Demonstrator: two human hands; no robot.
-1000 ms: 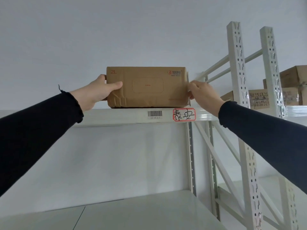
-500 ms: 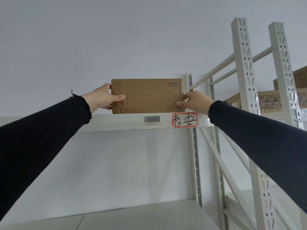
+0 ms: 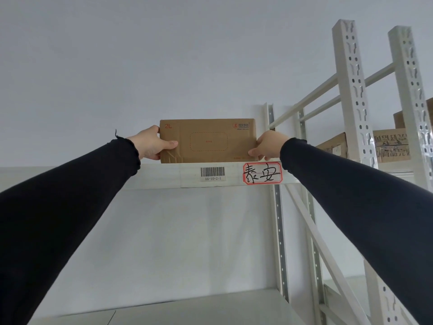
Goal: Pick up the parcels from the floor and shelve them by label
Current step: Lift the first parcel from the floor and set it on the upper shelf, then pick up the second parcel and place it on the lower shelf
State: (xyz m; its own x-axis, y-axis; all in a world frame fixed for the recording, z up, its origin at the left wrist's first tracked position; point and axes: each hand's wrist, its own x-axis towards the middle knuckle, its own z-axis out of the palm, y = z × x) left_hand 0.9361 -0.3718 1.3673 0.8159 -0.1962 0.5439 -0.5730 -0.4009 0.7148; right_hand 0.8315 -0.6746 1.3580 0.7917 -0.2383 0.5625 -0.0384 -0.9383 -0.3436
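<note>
A brown cardboard parcel (image 3: 208,140) marked "2L" stands on its long edge on the white upper shelf (image 3: 164,175), just behind the shelf's front beam. My left hand (image 3: 153,144) grips its left end, thumb across the front face. My right hand (image 3: 267,146) grips its right end, thumb low on the front. On the beam right below the parcel are a barcode sticker (image 3: 212,174) and a red-framed handwritten label (image 3: 262,173).
A white lower shelf (image 3: 164,308) lies below. Perforated white uprights (image 3: 351,95) stand at the right, next to the parcel's right end. Behind them, other cardboard boxes (image 3: 391,145) sit on the neighbouring rack. A plain wall is behind.
The parcel has gone further back onto the upper shelf, with both hands still on its ends. The camera has tilted up slightly.
</note>
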